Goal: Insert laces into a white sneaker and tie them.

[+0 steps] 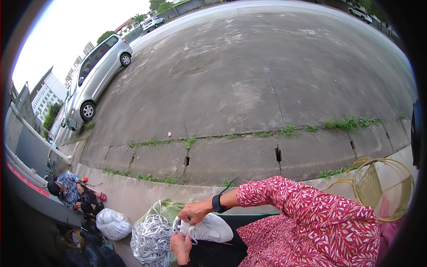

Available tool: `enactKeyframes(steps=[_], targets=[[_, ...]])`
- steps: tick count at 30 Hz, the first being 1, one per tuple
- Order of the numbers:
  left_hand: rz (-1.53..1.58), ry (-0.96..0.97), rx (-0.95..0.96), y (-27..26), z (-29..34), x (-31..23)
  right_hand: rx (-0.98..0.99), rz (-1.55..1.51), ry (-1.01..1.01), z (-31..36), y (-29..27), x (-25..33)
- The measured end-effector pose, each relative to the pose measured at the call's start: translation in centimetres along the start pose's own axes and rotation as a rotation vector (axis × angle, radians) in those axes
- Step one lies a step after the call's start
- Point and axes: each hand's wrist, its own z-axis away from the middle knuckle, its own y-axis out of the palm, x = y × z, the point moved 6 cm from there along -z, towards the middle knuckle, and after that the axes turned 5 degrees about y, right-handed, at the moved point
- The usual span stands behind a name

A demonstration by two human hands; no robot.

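Observation:
A white lace-up shoe (215,229) lies on its side across my dark-clothed lap. My right hand (195,211), with a black band at the wrist, bends over the shoe's left end, its fingers closed at the lacing. Just below it, my left hand (180,248) pinches at a white shoelace (192,238) that loops out from the shoe. The fingertips partly cover the lace and eyelets. Left of both hands sits a large tangled heap of white laces (152,240) on a green cloth or bag (171,209).
A stuffed white bag (113,224) and dark bags (95,249) stand to the left. Beyond them another person (71,191) sits near a railing (35,129). A woven chair (371,189) stands at right. Ahead, a grassy slab joint borders the concrete lot (222,89) with a silver van (95,73).

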Motion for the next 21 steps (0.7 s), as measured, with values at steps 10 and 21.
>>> enactKeyframes(steps=[10, 21], targets=[[0.068, 0.215, -0.469, -0.8, 1.3, -4.4, -0.019, 0.009, -0.004, 0.1, -0.1, -0.8], [0.654, 0.152, -0.298, -1.5, 1.6, -9.5, -0.018, -0.091, -0.023, 0.5, 0.1, -0.6]])
